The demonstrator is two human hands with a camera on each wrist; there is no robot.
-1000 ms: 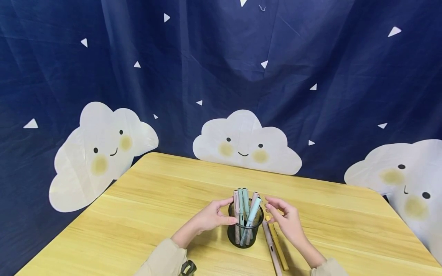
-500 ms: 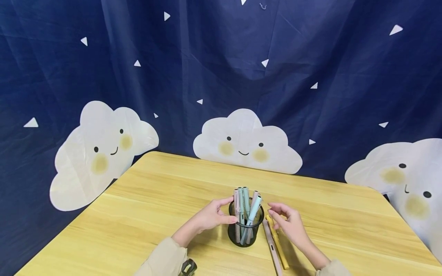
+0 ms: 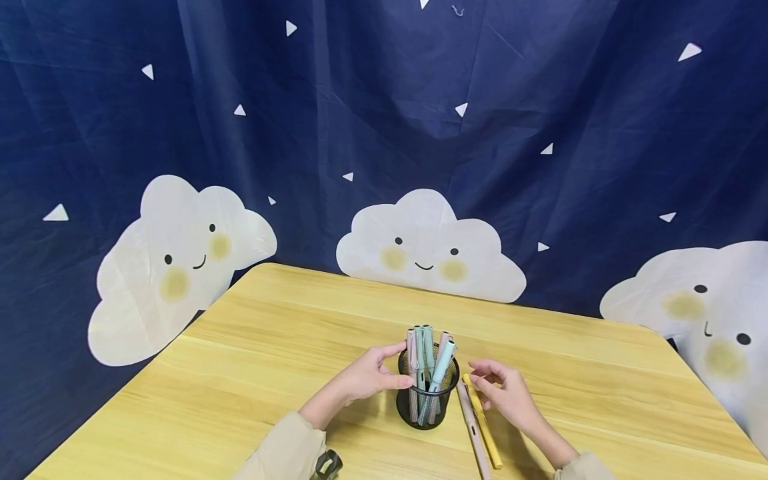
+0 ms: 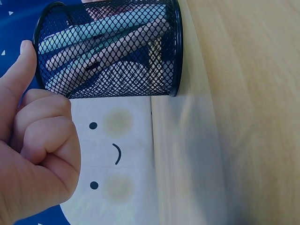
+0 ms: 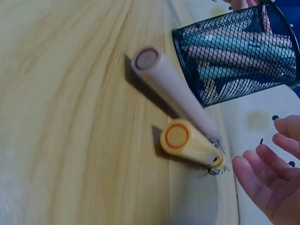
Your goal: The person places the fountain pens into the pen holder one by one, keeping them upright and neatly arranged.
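A black mesh pen holder (image 3: 445, 401) stands upright on the table with several pale green, blue and pink pens (image 3: 421, 360) in it. My left hand (image 3: 365, 377) grips its rim from the left, thumb in front and index finger behind; the other fingers are curled in the left wrist view. To the right of the holder, a yellow pen (image 3: 487, 433) and a dusty pink pen (image 3: 473, 427) lie side by side. Close over the yellow pen's far end is my right hand (image 3: 507, 397), its fingers loosely bent and apart from the pen in the right wrist view.
The wooden table (image 3: 288, 333) extends to a dark blue curtain (image 3: 396, 100) printed with white clouds. A small black object (image 3: 327, 464) shows beside the left sleeve.
My right hand has moved from beside the holder's rim slightly right and down, towards the yellow pen's far end. My left hand, the holder and both loose pens stay in place.
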